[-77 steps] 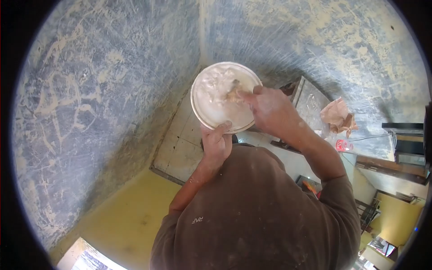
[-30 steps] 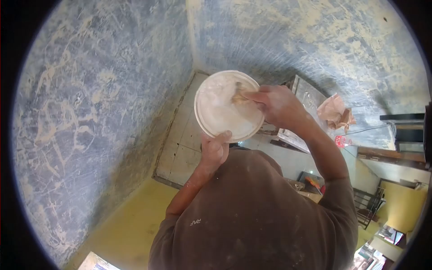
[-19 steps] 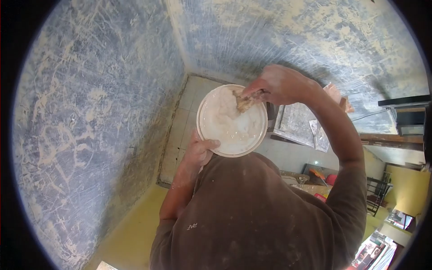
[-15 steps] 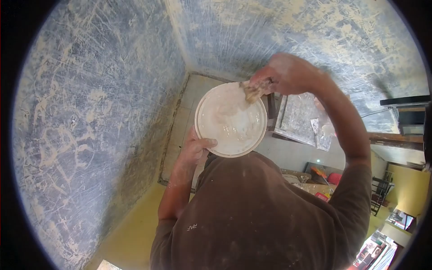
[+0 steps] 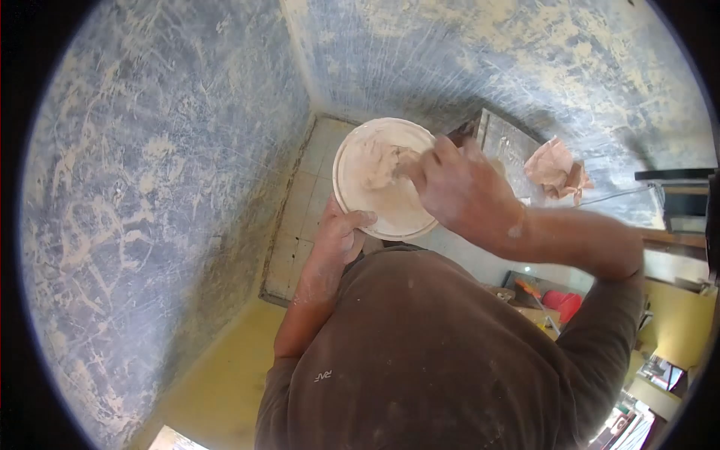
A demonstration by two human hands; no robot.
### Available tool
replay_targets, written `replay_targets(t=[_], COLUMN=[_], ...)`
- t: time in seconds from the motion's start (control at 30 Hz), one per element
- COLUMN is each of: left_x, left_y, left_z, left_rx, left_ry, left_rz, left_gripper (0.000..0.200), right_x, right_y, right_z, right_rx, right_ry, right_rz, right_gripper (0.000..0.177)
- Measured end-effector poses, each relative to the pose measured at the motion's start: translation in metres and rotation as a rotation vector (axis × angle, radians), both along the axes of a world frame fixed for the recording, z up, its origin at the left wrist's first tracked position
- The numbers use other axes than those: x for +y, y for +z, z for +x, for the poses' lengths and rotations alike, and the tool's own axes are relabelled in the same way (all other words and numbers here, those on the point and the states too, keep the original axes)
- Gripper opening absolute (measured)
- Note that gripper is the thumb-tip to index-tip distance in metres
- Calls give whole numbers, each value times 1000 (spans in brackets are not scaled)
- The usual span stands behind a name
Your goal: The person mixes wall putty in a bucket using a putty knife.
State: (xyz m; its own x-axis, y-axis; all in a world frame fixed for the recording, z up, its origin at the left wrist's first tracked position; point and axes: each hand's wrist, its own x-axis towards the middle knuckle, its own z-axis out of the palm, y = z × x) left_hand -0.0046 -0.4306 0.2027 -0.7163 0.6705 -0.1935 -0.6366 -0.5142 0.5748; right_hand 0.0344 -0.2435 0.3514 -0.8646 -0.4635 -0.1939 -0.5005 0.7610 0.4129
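In the corner where two scratched blue-grey walls [image 5: 150, 187] are meeting, I am looking down over a brown, dust-flecked shirt [image 5: 420, 352]. Small pale lettering [image 5: 322, 375] is showing on its left chest, but it is sitting turned and too small for me to read. I am finding no other writing or brand mark.

Below the corner, a strip of pale tiled floor [image 5: 300, 217] is running along the wall foot.

The round white bowl [image 5: 390, 210] is hanging in the air in front of the chest, above those tiles, with a lump of off-white paste [image 5: 375, 161] sitting in its upper half.

The left hand [image 5: 339, 232] is gripping the bowl at its lower left edge, with the thumb lying over the rim and the fingers going beneath it.

The right hand [image 5: 461, 191] is reaching in from the right, covering the bowl's right side, with its fingertips touching the paste. I cannot tell whether it is clamping anything.

Off to the right, well apart from both hands, a crumpled brown paper [image 5: 553, 171] is lying.
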Motion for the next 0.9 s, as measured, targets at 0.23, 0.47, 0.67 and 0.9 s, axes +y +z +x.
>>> replay_targets(t=[0.23,0.47,0.67,0.9], left_x=[5,10,19,12], left_y=[-2,-13,-11,-24], left_z=[12,14,25,22], left_rx=[-5,4,4,-20], left_ry=[78,128,85,138], left_rz=[12,62,69,79], left_gripper=[71,71,72,74], right_x=[29,17,12,18], right_y=[-4,-34,-30,-30], right_z=[10,23,19,45], right_rx=[-187,-42,-19,-53], right_ry=[-308,-250,-263,-349], right_rz=[-416,-633,-724,-687], right_gripper=[51,50,46,45])
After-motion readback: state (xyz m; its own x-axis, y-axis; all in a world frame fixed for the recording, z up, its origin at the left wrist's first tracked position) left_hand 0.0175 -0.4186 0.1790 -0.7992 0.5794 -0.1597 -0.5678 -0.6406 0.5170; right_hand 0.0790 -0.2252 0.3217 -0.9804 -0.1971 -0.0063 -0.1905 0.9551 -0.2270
